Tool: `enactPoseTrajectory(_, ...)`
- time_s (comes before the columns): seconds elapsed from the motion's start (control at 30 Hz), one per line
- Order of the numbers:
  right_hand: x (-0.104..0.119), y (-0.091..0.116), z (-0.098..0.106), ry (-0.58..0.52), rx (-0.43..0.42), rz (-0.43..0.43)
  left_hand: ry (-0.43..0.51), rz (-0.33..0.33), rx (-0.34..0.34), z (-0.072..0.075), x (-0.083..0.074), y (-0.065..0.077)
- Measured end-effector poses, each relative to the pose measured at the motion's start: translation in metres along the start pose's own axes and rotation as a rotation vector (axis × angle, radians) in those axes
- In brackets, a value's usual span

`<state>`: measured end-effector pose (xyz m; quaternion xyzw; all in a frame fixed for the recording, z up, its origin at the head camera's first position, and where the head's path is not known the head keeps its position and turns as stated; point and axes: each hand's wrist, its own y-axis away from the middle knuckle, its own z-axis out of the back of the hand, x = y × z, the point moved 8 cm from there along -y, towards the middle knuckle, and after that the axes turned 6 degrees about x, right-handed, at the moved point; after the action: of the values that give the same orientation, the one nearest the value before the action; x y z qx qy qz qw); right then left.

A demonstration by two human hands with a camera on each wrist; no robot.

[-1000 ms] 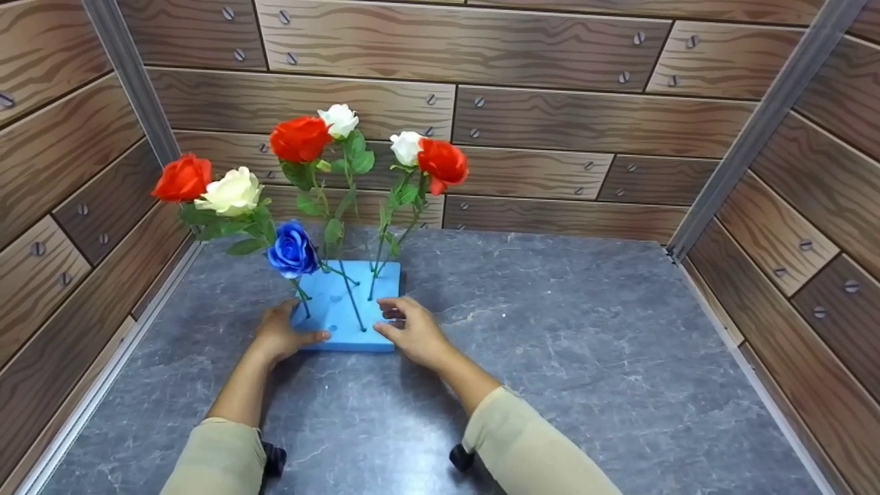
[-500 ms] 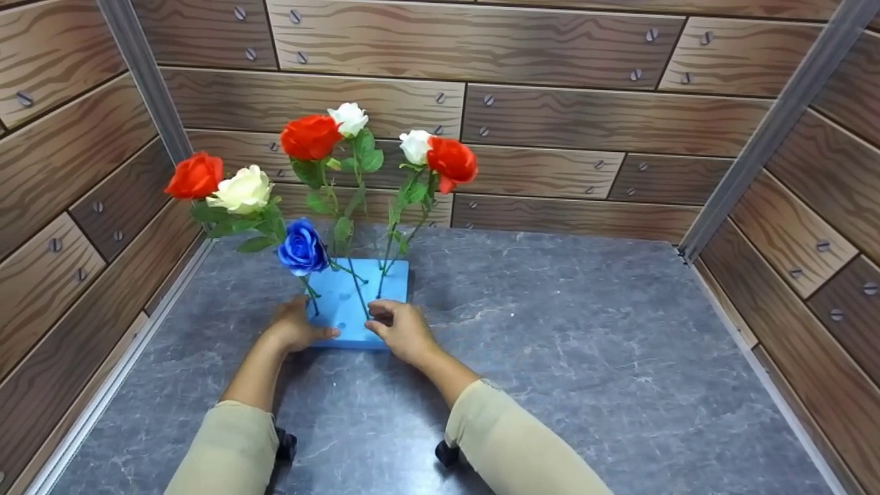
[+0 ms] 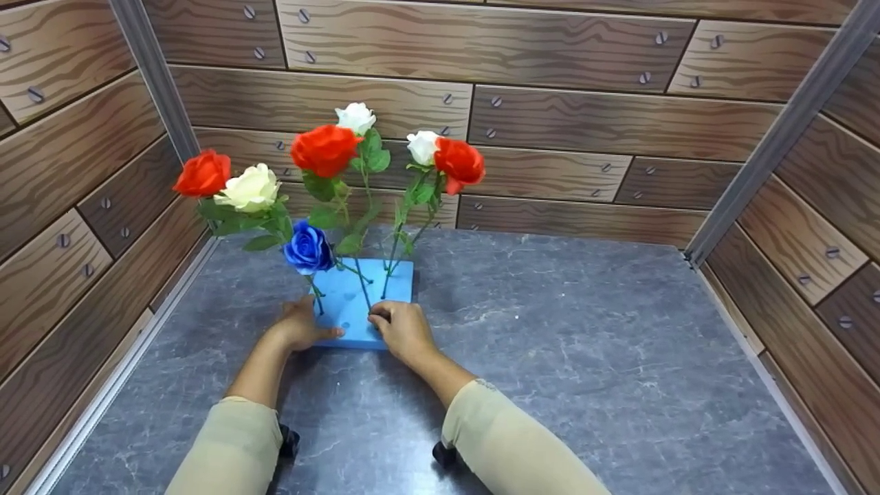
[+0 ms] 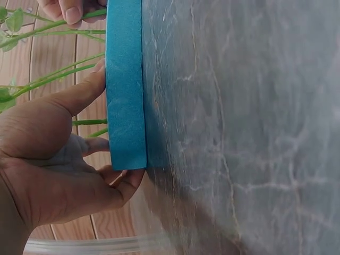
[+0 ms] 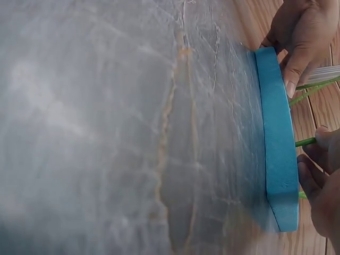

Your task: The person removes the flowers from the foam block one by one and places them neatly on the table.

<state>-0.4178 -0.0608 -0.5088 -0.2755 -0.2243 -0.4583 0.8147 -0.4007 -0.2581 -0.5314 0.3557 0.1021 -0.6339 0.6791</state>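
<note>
A light blue foam block (image 3: 341,283) lies on the tabletop with several artificial roses standing in it. My left hand (image 3: 297,326) grips its left edge, thumb on the top face and fingers around the side, plain in the left wrist view (image 4: 48,149). Thumb and fingers of my right hand (image 3: 407,335) pinch a green stem (image 5: 305,142) low down, just above the block's front part. That stem leads up to the middle red rose (image 3: 326,150). A blue rose (image 3: 307,247) leans over the left hand. The stem's foot is hidden behind the right fingers in the head view.
A red rose (image 3: 203,173) and a cream rose (image 3: 249,188) lean out left. White roses stand at the back, one (image 3: 355,118) behind the middle red rose, another (image 3: 422,147) beside a right red rose (image 3: 459,165). Wood-patterned walls (image 3: 584,124) enclose the grey marbled table (image 3: 584,357).
My right hand has closed from open fingers beside the block onto the stem. The middle red rose has tipped slightly right and lower. My left hand stays on the block.
</note>
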Motion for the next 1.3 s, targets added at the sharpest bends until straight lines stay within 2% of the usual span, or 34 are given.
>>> enactPoseTrajectory(0.3, 0.003, 0.003, 0.011, -0.085, 0.001, 0.026, 0.03, 0.019, 0.012, -0.001, -0.004, 0.001)
enactPoseTrajectory(0.53, 0.012, 0.006, 0.024, -0.145, -0.067, 0.089, -0.002, 0.005, -0.001, -0.001, -0.002, -0.001)
enactPoseTrajectory(0.67, 0.014, 0.01, 0.031, -0.19, -0.068, 0.1, -0.016, -0.012, -0.006, -0.001, -0.002, -0.001)
enactPoseTrajectory(0.9, 0.01, 0.021, 0.044, -0.185, -0.08, 0.117, 0.008, 0.005, 0.006, -0.003, -0.001, -0.001)
enactPoseTrajectory(1.3, 0.006, 0.041, 0.069, -0.211, -0.074, 0.117, 0.005, -0.005, 0.002, 0.0, 0.0, 0.002)
